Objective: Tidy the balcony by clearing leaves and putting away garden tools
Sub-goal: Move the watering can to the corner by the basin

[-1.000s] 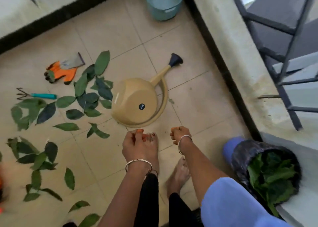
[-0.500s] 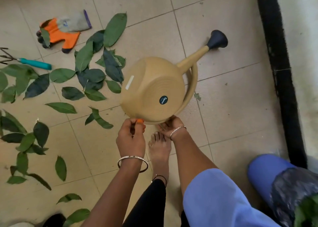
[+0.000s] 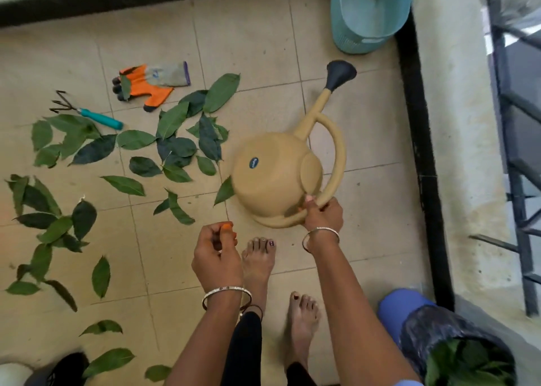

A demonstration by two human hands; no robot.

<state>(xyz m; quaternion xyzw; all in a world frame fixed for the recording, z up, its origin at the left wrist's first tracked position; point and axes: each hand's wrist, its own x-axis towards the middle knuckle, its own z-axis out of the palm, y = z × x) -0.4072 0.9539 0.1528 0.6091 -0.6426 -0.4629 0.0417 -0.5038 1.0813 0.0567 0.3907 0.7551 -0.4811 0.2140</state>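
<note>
On the tiles by the feet, the tan watering can [image 3: 275, 174] sits tipped, spout toward the far corner. Right hand [image 3: 323, 215] is wrapped round the lower end of the loop handle [image 3: 336, 151]. Left hand [image 3: 216, 253] is curled, orange at the fingertips; can't tell if holding. Rigid hollow plastic, likely light if empty, so carry by the handle arch.

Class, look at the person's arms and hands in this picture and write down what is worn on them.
The left hand and right hand are ungloved, and both forearms are uncovered. Each wrist carries a thin silver-coloured band: the left bangle and the right bangle. The left thumbnail is painted orange.
</note>
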